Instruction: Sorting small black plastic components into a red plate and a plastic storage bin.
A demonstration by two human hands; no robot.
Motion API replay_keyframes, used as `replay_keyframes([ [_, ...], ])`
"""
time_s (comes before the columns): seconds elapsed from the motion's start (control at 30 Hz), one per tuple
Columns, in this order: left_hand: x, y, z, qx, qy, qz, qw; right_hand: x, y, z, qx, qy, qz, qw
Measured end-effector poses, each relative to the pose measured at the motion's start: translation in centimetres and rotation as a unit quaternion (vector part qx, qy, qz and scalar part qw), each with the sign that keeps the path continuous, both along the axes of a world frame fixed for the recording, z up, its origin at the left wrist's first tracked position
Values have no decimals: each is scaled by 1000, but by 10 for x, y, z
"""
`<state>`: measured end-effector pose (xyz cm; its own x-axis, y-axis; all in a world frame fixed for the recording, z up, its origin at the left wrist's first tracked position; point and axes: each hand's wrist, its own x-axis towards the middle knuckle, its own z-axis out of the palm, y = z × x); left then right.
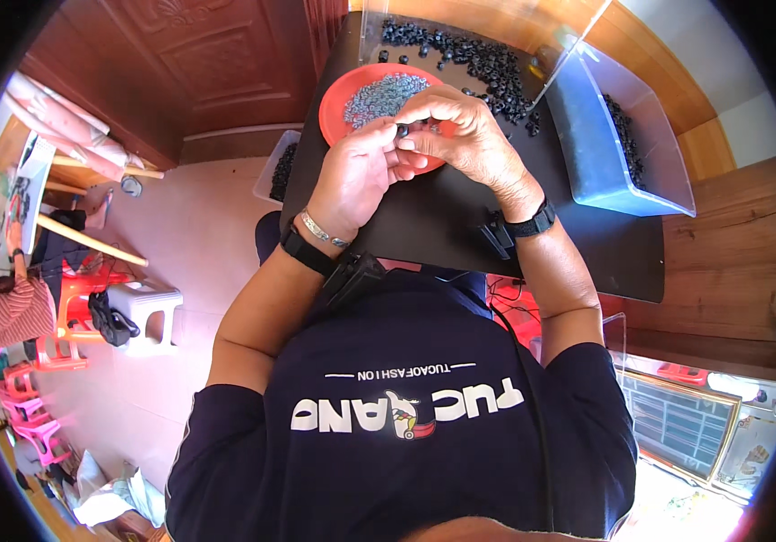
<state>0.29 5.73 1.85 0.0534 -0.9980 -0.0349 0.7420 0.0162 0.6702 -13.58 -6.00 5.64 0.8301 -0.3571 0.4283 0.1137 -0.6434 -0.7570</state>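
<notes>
One small, shiny black rounded piece [402,131] is at my fingertips right now, just above the near edge of a round red-orange plastic dish [330,107]. My left hand [361,176] has thumb and fingertips closed on it, and my right hand [469,144] pinches it from the other side. Can't tell if there's a second bit in there.

Progress? I'd guess mid-piece, with loads left: the dish holds a heap of tiny glossy, clear-silvery bits [379,98], and chunky black parts [492,68] sprawl across the smooth dark tabletop [424,221]. More black bits sit in the translucent bluish plastic bin [591,144] on my right; can't tell whether those are finished.
</notes>
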Motion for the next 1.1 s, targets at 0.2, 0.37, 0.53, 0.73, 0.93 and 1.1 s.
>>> replay_keyframes([
  [0.2,-1,3,-4,-17,-10,16,1000,3,7,-1,2,-14,4,1000],
  [0.37,-1,2,-9,-46,1,14,999,5,10,-4,15,-35,16,999],
  [0.53,-1,3,-8,-34,9,13,999,4,7,-10,48,-56,28,997],
  [0.73,-3,6,-10,-11,-19,30,999,2,10,-7,-114,-42,-27,992],
  [0.93,-4,3,-12,-33,20,34,999,2,15,-5,-154,-51,-47,986],
  [1.1,-4,1,-16,-55,65,9,996,3,15,-9,-170,-63,-56,982],
])
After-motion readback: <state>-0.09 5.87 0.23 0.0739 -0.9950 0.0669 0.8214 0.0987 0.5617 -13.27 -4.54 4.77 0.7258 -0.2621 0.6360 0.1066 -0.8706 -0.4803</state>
